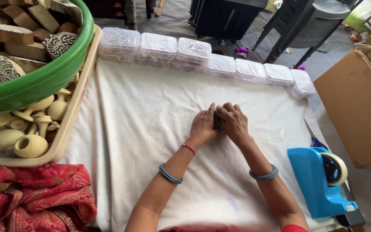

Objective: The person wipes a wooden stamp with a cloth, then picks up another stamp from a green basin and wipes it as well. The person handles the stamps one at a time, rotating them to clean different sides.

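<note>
Pressing together, left hand [203,124], right hand [233,121], dark block [217,121].

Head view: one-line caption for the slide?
Left hand and right hand press a small dark block on a white cloth, clear boxes behind, blue tape dispenser beside.

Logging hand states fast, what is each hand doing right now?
Left hand: closed on the small dark block, pressing it on the white cloth.
Right hand: closed on the same block from the other side.
</note>
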